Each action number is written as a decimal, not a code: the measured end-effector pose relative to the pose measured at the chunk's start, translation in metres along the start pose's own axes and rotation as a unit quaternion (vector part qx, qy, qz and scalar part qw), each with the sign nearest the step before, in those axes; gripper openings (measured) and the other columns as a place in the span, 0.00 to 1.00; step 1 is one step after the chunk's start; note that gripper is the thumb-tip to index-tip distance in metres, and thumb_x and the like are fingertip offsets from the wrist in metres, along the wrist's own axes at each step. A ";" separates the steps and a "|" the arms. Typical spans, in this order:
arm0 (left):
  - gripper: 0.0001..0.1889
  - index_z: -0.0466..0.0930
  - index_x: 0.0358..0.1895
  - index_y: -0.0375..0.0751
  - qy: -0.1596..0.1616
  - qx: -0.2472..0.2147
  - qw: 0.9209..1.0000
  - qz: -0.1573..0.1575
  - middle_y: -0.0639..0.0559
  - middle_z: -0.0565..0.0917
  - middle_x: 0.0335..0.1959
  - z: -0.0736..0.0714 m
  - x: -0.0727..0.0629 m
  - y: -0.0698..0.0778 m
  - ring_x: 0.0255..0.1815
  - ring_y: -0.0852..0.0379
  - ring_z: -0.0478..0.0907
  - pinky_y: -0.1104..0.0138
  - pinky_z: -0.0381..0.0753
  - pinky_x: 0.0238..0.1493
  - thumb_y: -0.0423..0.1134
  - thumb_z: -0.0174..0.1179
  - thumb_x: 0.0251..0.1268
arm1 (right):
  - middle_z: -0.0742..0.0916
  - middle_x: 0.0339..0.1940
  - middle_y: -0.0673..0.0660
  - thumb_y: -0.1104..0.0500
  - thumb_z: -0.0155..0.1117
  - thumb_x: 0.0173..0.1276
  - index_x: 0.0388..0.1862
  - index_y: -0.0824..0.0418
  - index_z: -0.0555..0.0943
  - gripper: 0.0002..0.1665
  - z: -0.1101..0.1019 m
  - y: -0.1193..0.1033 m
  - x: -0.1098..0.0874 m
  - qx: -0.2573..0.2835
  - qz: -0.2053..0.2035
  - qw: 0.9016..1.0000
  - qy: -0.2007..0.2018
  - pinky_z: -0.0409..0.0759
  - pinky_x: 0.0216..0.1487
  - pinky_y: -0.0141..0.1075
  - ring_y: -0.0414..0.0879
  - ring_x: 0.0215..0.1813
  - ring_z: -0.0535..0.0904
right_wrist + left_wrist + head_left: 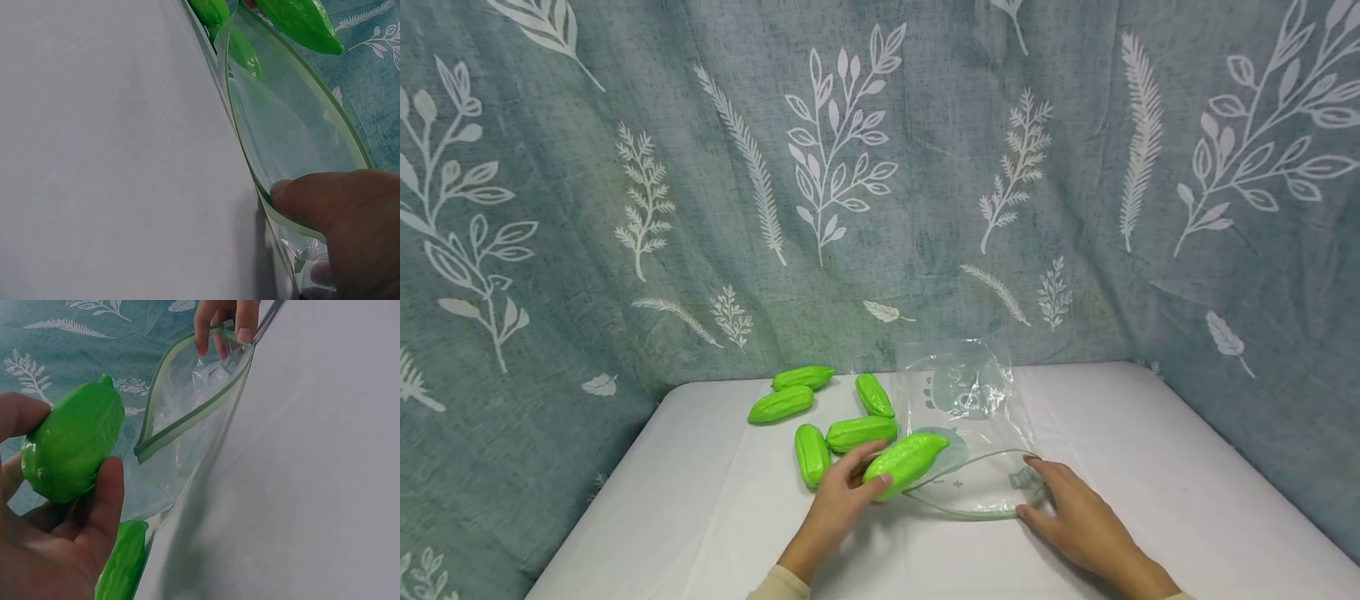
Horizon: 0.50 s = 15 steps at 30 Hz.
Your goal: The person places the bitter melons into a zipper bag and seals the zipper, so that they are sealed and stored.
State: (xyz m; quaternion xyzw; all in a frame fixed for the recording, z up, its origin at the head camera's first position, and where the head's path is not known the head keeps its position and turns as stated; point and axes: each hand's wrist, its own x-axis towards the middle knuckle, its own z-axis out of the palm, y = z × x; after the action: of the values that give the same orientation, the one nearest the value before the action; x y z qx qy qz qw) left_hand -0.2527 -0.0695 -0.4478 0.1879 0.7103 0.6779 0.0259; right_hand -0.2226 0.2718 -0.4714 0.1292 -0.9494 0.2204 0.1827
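Note:
My left hand (pixel 842 498) grips a bright green bitter melon (pixel 907 463), thumb on the near side and fingers behind, at the left end of the bag mouth. In the left wrist view this glossy melon (pixel 75 444) is held up, its stubby tip upward. A clear zip-lock bag (pixel 972 450) with a green rim and printed shapes lies on the table. My right hand (pixel 1078 521) holds the right end of its mouth, thumb on the near rim and fingers at the far one, so the mouth gapes. In the right wrist view the thumb (pixel 312 197) lies over the rim.
Two bitter melons (pixel 781 404) lie together at the back left. Another melon (pixel 874 395) stands by the bag's left edge, with two more, including one (pixel 812 455), near my left hand. A white cloth covers the table (pixel 700 517); a patterned curtain (pixel 925 167) hangs behind.

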 end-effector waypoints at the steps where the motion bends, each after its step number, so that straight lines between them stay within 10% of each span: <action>1: 0.25 0.73 0.69 0.39 -0.005 -0.004 1.000 -0.002 0.38 0.75 0.64 0.001 -0.001 0.000 0.55 0.48 0.78 0.65 0.83 0.45 0.39 0.63 0.70 | 0.80 0.62 0.61 0.47 0.75 0.62 0.69 0.61 0.73 0.41 0.000 0.000 0.000 0.000 -0.001 1.000 0.000 0.75 0.58 0.60 0.61 0.63 0.76; 15: 0.24 0.77 0.66 0.43 -0.025 0.023 0.999 0.003 0.43 0.76 0.64 0.009 -0.003 0.003 0.58 0.49 0.75 0.68 0.81 0.49 0.39 0.64 0.69 | 0.80 0.62 0.62 0.47 0.75 0.62 0.69 0.62 0.73 0.41 0.000 -0.002 0.000 0.000 -0.001 1.000 0.001 0.75 0.58 0.61 0.62 0.63 0.76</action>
State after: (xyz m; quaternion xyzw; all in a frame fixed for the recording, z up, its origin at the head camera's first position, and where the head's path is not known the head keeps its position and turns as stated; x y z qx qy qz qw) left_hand -0.2461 -0.0619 -0.4462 0.2070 0.7242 0.6567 0.0370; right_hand -0.2219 0.2700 -0.4708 0.1303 -0.9490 0.2204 0.1842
